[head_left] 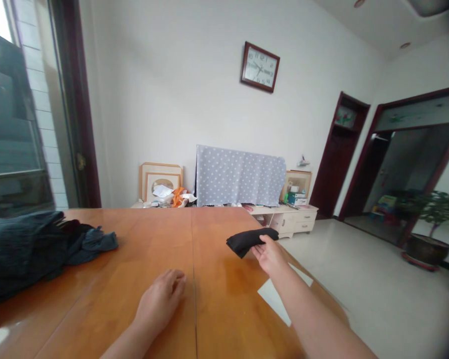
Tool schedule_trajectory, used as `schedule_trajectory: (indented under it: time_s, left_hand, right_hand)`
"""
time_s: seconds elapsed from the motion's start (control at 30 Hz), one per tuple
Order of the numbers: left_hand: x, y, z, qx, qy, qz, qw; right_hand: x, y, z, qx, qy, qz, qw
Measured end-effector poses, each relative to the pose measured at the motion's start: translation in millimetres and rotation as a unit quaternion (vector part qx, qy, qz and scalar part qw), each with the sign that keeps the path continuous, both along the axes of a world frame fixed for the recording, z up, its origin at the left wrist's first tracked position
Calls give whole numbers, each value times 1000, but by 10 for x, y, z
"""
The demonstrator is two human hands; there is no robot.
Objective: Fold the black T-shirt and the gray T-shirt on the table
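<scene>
My right hand (268, 253) holds a black folded cloth (243, 242) near the table's far right corner. The thumb is on top of the cloth and the fingers are below it. The cloth is a flat, narrow bundle, held a little above the wooden table (134, 279). Left of it, my left hand (162, 296) rests by the table's middle seam with its fingers curled in, and nothing shows in them. Under my right forearm lies a pale sheet (276, 301), partly hidden by the arm.
A heap of dark clothes (26, 254) lies on the table's left side. Beyond the table, a low white cabinet (295, 222) carries a dotted cloth cover (241, 174), picture frames and small items. A potted plant (428, 247) stands on the floor at right.
</scene>
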State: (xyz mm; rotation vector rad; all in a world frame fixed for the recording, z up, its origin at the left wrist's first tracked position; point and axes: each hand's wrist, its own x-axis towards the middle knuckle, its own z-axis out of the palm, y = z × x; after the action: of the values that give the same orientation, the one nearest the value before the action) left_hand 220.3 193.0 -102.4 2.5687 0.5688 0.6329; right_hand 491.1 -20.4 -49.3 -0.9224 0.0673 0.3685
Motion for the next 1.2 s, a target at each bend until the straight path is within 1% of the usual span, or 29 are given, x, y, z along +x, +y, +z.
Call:
schedule_trajectory:
  time_s: [0.1,0.2,0.3,0.37,0.43,0.53,0.6,0.73,0.83,0.9,0.97,1.07,1.2]
  left_hand:
    - [10,14,-4,1,3,-13,1000]
    - [29,20,19,-6,3,-33,999]
    - [52,28,27,-13,10,-42,999]
    - [64,34,26,-14,14,-47,999]
    - [70,39,24,-15,14,-53,998]
    - [72,41,21,-16,14,-55,998]
    - [69,40,18,-14,15,-57,998]
    - [65,34,23,-10,18,-66,998]
    - [71,33,34,-5,19,-67,998]
    - [77,34,36,0,19,-67,998]
    - [80,37,32,4,20,-67,998]
    - [79,40,26,5,26,-67,997]
    - [77,37,45,0,30,-69,997]
  right_hand:
    - [459,223,2,-2,9,-1,1000]
    - [849,486,-22,-2,14,4,1000]
    - [1170,704,-72,-2,15,12,1000]
    - [1339,781,-141,-9,19,20,1000]
    - [1464,796,-241,-33,33,32,998]
    - [1573,742,-402,-97,68,58,991]
    - [1611,687,-473,-140,81,72,984]
    - [1658,554,-504,-222,70,80,969]
    - [1674,398,-497,-295,37,56,953]
    - [1671,277,-496,-350,-4,18,937]
    - [1657,178,-489,-409,-60,-29,910]
    - [1624,134,-462,-492,-161,-77,852]
    - [1553,251,-471,-562,-294,-71,770]
